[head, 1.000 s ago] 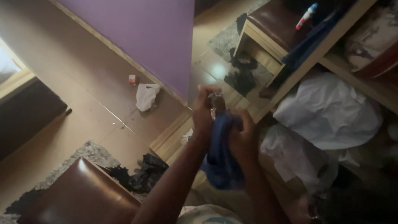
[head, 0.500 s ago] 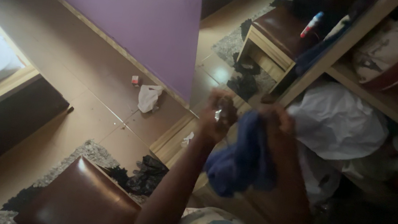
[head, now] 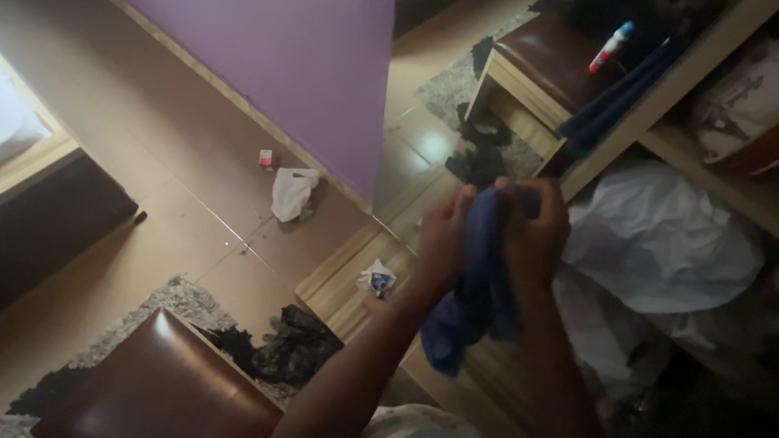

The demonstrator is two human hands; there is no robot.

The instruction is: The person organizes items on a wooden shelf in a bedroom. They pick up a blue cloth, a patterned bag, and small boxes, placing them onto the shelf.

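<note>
Between both hands (head: 491,237), blue cloth (head: 474,294) — blurred, bunched.

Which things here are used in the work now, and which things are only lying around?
In use:
left hand
right hand
blue cloth, held by both hands

Lying around:
white plastic bag on the floor
small box
brown stool
white bundle on the shelf

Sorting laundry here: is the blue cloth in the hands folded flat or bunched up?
Bunched up. The blue cloth hangs crumpled between the left hand and right hand, with no flat folds visible.
</note>
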